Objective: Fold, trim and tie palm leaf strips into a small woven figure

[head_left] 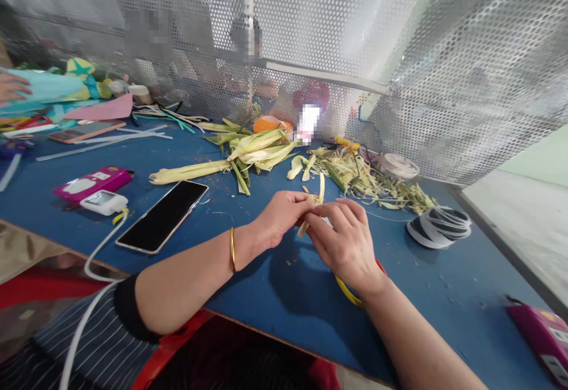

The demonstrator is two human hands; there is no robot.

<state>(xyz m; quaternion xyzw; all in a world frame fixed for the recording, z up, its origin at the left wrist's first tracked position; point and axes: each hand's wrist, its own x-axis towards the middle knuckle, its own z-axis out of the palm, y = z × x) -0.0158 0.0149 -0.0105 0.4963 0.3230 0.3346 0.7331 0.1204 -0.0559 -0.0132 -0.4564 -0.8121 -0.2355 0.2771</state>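
Observation:
My left hand (pixel 284 215) pinches a pale corn husk strip (pixel 322 187) above the blue tabletop. Closed round the lower part of the same strip, my right hand (pixel 344 236) meets the left, fingertips touching. A small white bit shows between the fingers; what it is I cannot make out. Under my right wrist lies a yellow and red curved thing (pixel 348 292), mostly hidden. Beyond my hands are whole corn husks (pixel 261 148) and, to their right, a heap of shredded husk (pixel 361 177). A coil of white strip (pixel 438 227) sits to the right.
A black-screened phone (pixel 164 217) lies left of my forearm, near a magenta device (pixel 95 186) and a white gadget (pixel 105 202) with a cable. Another magenta device (pixel 541 334) is at the right edge. A perforated screen (pixel 319 35) stands behind; another person's hand (pixel 13 86) shows far left.

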